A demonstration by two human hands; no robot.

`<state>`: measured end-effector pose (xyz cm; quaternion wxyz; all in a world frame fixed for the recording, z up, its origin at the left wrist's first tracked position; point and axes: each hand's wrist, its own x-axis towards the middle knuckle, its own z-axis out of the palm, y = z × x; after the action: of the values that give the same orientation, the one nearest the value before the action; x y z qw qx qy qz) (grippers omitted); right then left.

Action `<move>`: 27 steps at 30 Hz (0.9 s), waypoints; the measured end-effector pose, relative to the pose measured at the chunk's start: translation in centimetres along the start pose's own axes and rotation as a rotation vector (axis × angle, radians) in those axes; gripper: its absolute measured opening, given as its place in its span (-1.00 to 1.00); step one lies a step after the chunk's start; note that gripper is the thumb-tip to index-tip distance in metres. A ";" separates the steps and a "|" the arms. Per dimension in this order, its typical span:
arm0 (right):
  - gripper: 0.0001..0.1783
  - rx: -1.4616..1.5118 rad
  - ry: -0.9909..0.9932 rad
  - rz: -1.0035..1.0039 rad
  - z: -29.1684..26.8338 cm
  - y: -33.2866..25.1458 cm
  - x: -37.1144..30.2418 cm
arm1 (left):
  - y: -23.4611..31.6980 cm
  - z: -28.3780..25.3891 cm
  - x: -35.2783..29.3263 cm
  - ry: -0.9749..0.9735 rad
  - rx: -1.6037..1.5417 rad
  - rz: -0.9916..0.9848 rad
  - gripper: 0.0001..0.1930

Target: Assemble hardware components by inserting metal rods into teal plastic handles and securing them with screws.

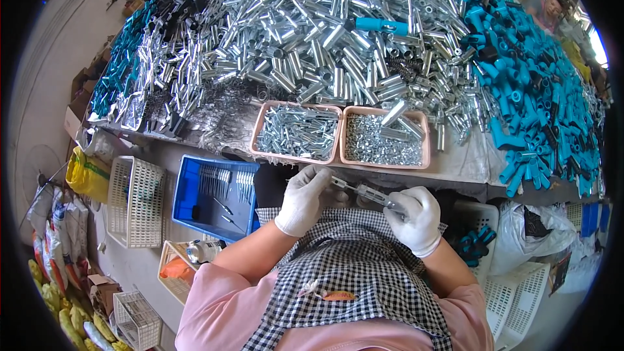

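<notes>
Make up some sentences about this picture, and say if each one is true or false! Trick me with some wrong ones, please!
1. The left hand and the right hand are both in white gloves. True.
2. Only the left hand holds the metal piece. False: both hands hold it.
3. Two pink trays stand side by side. True.
4. Both trays are empty. False: they are full of small metal bits.
5. The apron is plain red. False: it has black and white checks.
6. A yellow bag is next to a white basket. True.
</notes>
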<state>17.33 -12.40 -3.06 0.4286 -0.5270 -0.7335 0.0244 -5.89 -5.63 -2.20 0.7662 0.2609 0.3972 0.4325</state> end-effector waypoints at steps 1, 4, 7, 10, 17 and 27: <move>-0.63 0.021 0.005 0.020 0.0 0.1 0.0 | 0.0 0.0 0.0 -0.003 -0.004 -0.007 -0.81; -0.63 0.027 0.000 0.030 -0.3 0.2 0.0 | 0.1 -0.3 0.0 -0.031 0.020 -0.034 -0.81; -0.62 0.032 -0.009 0.013 -0.5 0.2 0.1 | 0.3 -0.1 0.1 -0.030 0.033 -0.029 -0.81; -0.61 0.054 -0.019 0.015 -0.6 0.2 0.0 | 0.1 -0.1 0.3 -0.042 0.007 -0.033 -0.82; -0.59 0.037 0.000 -0.035 -0.7 0.1 0.2 | 0.2 0.3 0.4 -0.015 0.023 -0.027 -0.82; -0.62 0.023 0.042 -0.039 -0.5 0.4 -0.2 | -0.1 -0.1 0.7 -0.039 0.014 0.002 -0.81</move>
<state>17.98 -12.56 -3.04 0.4505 -0.5079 -0.7341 0.0134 -5.71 -5.08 -2.65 0.7716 0.2749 0.3848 0.4254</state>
